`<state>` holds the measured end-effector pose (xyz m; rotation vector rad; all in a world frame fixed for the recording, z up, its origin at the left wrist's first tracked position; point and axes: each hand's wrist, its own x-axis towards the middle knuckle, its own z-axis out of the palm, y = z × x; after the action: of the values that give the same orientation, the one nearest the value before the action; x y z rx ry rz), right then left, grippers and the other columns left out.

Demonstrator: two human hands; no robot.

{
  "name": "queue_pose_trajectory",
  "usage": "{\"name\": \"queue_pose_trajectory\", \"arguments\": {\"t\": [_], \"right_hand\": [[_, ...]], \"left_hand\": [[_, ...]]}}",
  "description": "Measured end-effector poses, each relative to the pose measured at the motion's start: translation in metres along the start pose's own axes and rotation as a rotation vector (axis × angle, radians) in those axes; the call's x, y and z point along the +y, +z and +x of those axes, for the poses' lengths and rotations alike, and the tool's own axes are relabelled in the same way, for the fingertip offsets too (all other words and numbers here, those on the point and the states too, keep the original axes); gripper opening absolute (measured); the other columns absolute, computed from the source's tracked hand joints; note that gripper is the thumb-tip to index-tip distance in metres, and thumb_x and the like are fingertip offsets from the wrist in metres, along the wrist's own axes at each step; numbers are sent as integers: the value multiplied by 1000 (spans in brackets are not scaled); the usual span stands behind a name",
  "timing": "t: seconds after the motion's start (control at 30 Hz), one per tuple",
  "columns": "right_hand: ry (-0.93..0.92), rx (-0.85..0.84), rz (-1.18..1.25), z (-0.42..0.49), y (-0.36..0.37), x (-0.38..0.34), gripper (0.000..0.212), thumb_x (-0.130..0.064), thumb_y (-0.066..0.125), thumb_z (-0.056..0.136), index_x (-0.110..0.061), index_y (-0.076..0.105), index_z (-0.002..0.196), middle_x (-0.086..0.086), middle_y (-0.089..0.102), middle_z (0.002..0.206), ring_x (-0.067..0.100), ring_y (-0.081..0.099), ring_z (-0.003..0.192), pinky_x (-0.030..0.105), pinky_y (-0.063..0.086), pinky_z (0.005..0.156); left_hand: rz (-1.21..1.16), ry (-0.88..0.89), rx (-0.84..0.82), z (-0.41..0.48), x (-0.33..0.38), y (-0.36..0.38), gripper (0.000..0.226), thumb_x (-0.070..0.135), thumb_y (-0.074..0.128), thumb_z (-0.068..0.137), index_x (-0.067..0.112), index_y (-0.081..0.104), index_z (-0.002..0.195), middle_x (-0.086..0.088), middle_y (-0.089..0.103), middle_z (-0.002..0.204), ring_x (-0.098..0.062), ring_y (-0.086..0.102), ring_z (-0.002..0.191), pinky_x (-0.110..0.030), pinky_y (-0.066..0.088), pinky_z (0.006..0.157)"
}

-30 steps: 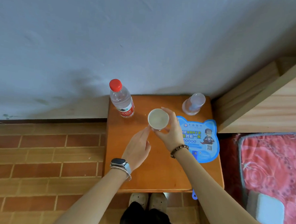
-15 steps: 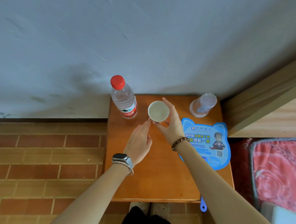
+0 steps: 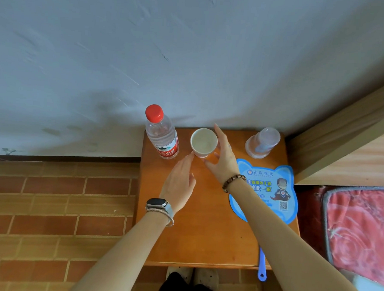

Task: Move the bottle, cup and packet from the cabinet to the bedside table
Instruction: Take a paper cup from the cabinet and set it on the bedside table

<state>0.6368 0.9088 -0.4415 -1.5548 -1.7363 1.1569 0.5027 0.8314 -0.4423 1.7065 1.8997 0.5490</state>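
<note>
Clear plastic bottle with a red cap (image 3: pixel 161 139) stands back-left on the orange wooden bedside table (image 3: pixel 204 235). Left hand (image 3: pixel 180 184), fingers straight, touches the white paper cup (image 3: pixel 203 142), now moved back beside the bottle. Right hand (image 3: pixel 223 160) has straightened alongside it, so it looks placed. No packet is in view.

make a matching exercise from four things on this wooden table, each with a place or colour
Things:
1 bottle
2 cup
3 fan
4 clear container

Descriptions:
a blue, lying flat on the right side
b red cap, back left corner
c back right corner
d open top up, just right of the bottle

Pairs: 1-b; 2-d; 3-a; 4-c
</note>
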Motion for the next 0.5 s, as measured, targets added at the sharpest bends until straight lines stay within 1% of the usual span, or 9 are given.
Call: {"name": "queue_pose_trajectory", "arguments": {"t": [0.07, 0.17, 0.23, 0.3, 0.4, 0.5], "right_hand": [[44, -4, -44, -11, -7, -7, 88, -4, 69, 77, -25, 23, 150, 1, 46, 138, 18, 44, 130, 33, 47, 98], [113, 22, -121, -39, -25, -25, 66, -7, 65, 85, -16, 34, 143, 10, 49, 131, 20, 52, 118, 31, 47, 94], [133, 3, -188, -63, -42, -43, 48, -13, 62, 89, -14, 44, 134, 9, 51, 127, 21, 55, 113, 33, 48, 92], [142, -41, -244, -88, -61, -66, 36, -18, 59, 92, -15, 49, 127, 6, 52, 124, 19, 55, 112, 29, 47, 89], [92, -97, -344, -121, -86, -105, 27, -21, 56, 94, -16, 55, 120, 4, 55, 120, 20, 54, 112, 33, 48, 89], [45, -148, -451, -146, -109, -147, 23, -21, 55, 94, -18, 56, 117, 3, 57, 119, 19, 55, 110, 34, 51, 86]], "left_hand": [[-10, -28, -5, -9, 8, -11, 51, 14, 50, 95, 18, 34, 143, 0, 46, 143, -13, 45, 129, -20, 37, 100], [25, -37, -44, -29, 23, -36, 45, 16, 46, 97, 18, 36, 141, 0, 46, 141, -12, 44, 128, -16, 33, 97], [83, -23, -65, -45, 35, -57, 41, 16, 44, 97, 17, 40, 138, -2, 50, 136, -13, 47, 124, -18, 36, 97], [126, -21, -73, -62, 49, -81, 37, 17, 45, 96, 16, 45, 133, -3, 54, 131, -15, 50, 120, -22, 41, 97], [166, -32, -55, -87, 73, -120, 32, 20, 48, 96, 15, 51, 127, -3, 58, 124, -15, 54, 113, -23, 45, 93], [221, -17, -37, -115, 96, -161, 29, 21, 48, 95, 15, 53, 124, -2, 59, 121, -14, 56, 110, -23, 45, 92]]}}
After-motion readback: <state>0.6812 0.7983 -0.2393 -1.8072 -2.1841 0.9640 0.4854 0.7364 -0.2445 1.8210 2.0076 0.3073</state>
